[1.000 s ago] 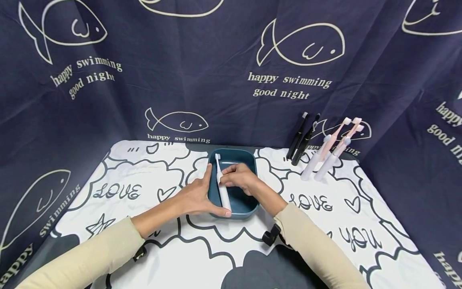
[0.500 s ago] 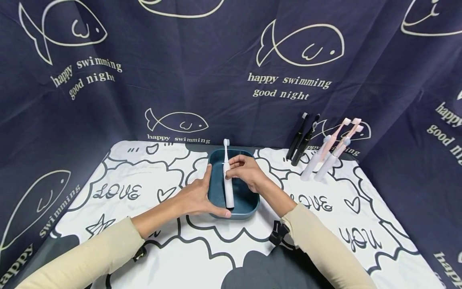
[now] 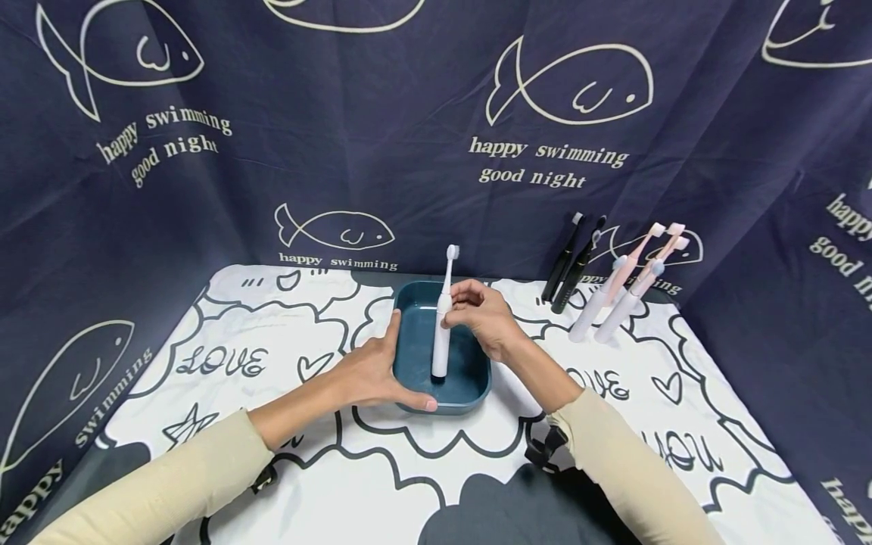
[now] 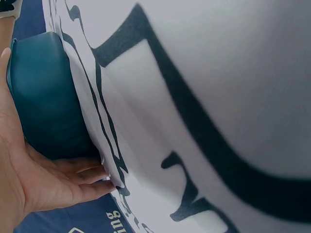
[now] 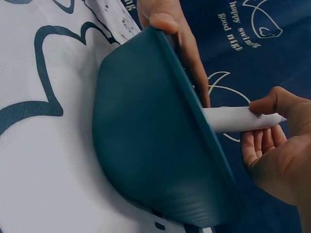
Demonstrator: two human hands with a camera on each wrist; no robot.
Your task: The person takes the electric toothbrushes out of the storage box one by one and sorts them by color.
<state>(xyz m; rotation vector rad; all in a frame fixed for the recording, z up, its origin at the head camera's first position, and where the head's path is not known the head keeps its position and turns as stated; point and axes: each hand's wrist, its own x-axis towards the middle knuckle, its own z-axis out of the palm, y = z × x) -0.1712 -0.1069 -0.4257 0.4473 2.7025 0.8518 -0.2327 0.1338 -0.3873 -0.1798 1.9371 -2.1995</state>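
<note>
White toothbrush (image 3: 441,333): stands nearly upright inside the teal tray (image 3: 411,356), base on the tray floor towards the near end, brush head topmost and leaning slightly right. Upright, its base alone bears on the floor, so it probably needs the fingers to stay balanced.

Right hand (image 3: 485,318): thumb and fingers curled round the upper part of the handle, a narrow pinch just below the neck. In the right wrist view the fingertips (image 5: 265,104) close over the white barrel where it rises past the tray rim.

Left hand (image 3: 368,371): lies against the tray's left wall, fingers straight along the outside and thumb laid along the near rim. It holds nothing; the flat contact likely steadies the tray. The left wrist view shows the palm (image 4: 39,182) cupping the tray's rounded outer side.

Teal tray: rests on the patterned cloth (image 3: 286,333) at the table's middle, towards the far edge.

Spare toothbrushes: two black ones (image 3: 568,261) and several pink and pale ones (image 3: 623,284) lean against the dark fish-print backdrop (image 3: 409,113) at the far right, well apart from both hands.
</note>
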